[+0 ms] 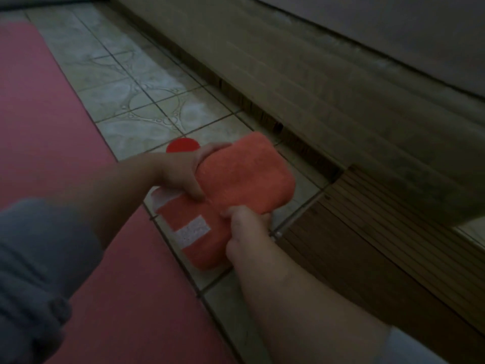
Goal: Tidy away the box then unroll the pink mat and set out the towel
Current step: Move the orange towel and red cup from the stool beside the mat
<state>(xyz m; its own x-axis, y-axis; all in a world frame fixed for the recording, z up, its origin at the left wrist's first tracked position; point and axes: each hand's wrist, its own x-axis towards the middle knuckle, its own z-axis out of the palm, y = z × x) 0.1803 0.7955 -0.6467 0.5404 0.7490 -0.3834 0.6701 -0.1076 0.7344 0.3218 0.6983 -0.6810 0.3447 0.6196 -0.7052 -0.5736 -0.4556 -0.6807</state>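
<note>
A folded orange towel [244, 177] with white stripes is held just above the tiled floor, beside the right edge of the pink mat [47, 143]. My left hand [183, 172] grips the towel's left side, thumb on top. Nearer to me, my right hand [244, 229] pinches the towel's lower edge. The mat lies unrolled flat on the floor at the left. No box is in view.
A small red round disc [182, 145] lies on the tiles just behind my left hand. A dark bed or sofa base [328, 82] runs along the right. A brown wooden slatted surface [367, 248] lies at the lower right. Patterned floor tiles [136, 85] stretch between mat and furniture.
</note>
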